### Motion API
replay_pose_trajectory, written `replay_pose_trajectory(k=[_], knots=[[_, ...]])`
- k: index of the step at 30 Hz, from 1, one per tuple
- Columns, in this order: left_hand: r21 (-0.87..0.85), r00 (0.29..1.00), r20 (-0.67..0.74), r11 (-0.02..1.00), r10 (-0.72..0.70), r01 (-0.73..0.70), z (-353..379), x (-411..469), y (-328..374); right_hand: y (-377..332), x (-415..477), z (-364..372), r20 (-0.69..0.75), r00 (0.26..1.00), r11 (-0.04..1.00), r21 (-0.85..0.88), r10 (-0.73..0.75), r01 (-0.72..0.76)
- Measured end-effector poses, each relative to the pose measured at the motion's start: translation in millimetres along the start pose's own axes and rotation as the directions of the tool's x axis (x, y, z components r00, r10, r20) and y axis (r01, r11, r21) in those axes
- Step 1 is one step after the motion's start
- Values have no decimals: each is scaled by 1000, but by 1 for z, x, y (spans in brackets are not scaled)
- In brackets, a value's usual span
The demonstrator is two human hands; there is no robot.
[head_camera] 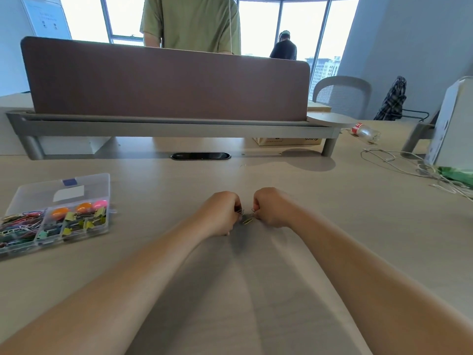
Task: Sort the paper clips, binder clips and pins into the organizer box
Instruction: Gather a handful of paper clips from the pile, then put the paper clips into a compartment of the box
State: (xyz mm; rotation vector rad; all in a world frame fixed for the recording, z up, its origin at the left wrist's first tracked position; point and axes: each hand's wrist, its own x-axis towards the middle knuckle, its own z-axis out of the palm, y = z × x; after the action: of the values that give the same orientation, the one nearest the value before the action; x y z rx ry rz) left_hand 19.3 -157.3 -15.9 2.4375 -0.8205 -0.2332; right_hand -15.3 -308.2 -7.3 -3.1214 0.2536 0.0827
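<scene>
Fingers (234, 204) of the left hand (220, 213) curl, pinching a clip bunch (240, 212); the right hand (271, 208) pinches a wire clip (253, 210). Between them a yellow paper clip (247, 221) lies on the bench (320, 226). The organizer box (74, 235) sits open, well to the left.

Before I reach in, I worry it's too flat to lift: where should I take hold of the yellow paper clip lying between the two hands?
Probably pinch the yellow paper clip across its long sides, coming down from above. It lies flat on the desk, so no edge stands up; the left hand and right hand flank it, each pinching a small metal clip, leaving the top free.
</scene>
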Motion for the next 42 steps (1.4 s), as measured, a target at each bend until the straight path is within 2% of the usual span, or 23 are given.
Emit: replay_pose_trajectory(k=[5, 9, 11, 18, 26, 32, 37, 42], knots=[[11, 1000, 3, 1000, 11, -11, -2, -3, 3, -1, -6, 0, -26, 1000, 999, 43, 3, -2], [29, 1000, -14, 1000, 10, -10, -5, -5, 2, 0, -11, 0, -77, 997, 974, 223, -14, 31], [43, 1000, -19, 999, 11, -10, -6, -6, 1, -1, -12, -1, -86, 995, 964, 257, -49, 70], [71, 1000, -14, 997, 16, -15, -8, -9, -1, -11, -15, 0, -27, 991, 981, 143, -131, 134], [59, 1000, 6, 998, 7, -7, -10, -14, 0, -16, -11, -5, 73, 994, 994, 71, -86, 81], [33, 1000, 11, 999, -13, 13, -10, -17, 0, -19, -11, 0, 77, 996, 998, 49, -51, 48], [15, 1000, 10, 1000, -15, 15, -10, -22, -1, -21, -17, 2, 41, 999, 997, 80, -29, 25], [-32, 1000, 8, 999, -17, 18, -16, -34, -8, -31, -31, -5, 5, 1000, 974, 226, -23, 21]])
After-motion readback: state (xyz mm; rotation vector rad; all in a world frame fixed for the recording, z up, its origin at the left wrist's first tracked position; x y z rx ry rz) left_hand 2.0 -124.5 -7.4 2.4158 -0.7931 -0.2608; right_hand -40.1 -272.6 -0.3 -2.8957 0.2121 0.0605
